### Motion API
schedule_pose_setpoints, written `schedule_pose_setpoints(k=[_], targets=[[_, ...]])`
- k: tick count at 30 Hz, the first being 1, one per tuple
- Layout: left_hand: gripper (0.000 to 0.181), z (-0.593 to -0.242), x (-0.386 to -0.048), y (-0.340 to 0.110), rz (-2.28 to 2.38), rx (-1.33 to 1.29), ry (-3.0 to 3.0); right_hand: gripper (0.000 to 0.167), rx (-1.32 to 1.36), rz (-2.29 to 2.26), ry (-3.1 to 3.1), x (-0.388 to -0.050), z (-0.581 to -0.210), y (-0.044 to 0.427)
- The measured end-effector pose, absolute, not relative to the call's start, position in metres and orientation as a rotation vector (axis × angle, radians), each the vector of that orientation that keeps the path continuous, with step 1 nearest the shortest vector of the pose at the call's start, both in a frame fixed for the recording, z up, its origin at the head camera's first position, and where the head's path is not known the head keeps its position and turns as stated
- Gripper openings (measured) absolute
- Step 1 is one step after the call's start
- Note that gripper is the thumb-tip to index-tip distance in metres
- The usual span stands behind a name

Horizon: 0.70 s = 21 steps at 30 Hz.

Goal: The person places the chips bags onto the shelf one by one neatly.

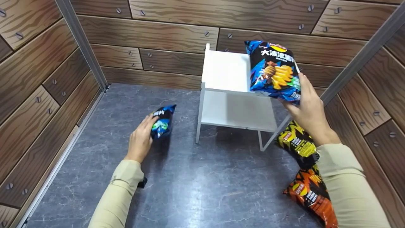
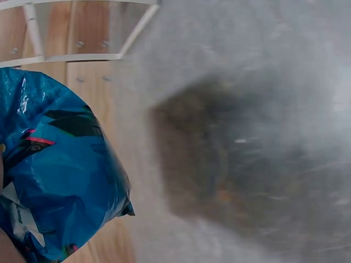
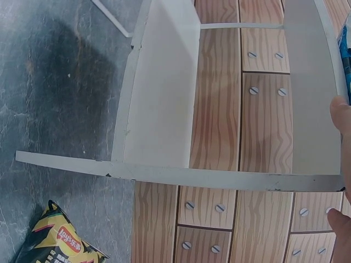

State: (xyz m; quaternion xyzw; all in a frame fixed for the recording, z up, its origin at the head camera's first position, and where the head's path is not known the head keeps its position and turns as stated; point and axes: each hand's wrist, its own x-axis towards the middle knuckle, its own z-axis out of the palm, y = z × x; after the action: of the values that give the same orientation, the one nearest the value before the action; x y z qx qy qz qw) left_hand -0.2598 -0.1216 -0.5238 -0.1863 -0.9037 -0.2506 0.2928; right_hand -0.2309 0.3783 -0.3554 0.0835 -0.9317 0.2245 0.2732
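Note:
My left hand (image 1: 140,139) grips a blue and black chip bag (image 1: 163,123) from its left side, above the grey floor. In the left wrist view the bag's shiny blue surface (image 2: 66,164) fills the left side, and a dark shadow lies on the floor apart from it. At the upper right, my right hand (image 1: 311,110) holds a second blue chip bag (image 1: 275,69) by its lower right edge, front facing up. This bag overlaps the right part of the white shelf's top board (image 1: 226,69); whether it touches the board I cannot tell.
The white two-tier shelf (image 1: 237,109) stands near the back wood-patterned wall (image 1: 152,31). On the floor to the right lie a yellow and black chip bag (image 1: 297,142) and an orange one (image 1: 313,196), partly behind my right arm. A small black object (image 1: 143,182) shows beside my left sleeve.

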Motion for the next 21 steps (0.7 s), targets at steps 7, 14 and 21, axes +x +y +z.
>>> schedule_pose_setpoints(k=[7,14,21], targets=[[0.068,-0.486,-0.271,-0.116,-0.702,-0.492,-2.326,0.09,0.206,0.618,-2.54,-0.23,-0.355,0.378],[0.067,-0.442,-0.279,-0.109,-0.695,-0.531,-2.272,0.089,0.213,0.624,-2.539,-0.229,-0.354,0.379],[0.065,-0.395,-0.288,-0.1,-0.674,-0.541,-2.231,0.089,0.233,0.629,-2.518,-0.229,-0.355,0.378]])
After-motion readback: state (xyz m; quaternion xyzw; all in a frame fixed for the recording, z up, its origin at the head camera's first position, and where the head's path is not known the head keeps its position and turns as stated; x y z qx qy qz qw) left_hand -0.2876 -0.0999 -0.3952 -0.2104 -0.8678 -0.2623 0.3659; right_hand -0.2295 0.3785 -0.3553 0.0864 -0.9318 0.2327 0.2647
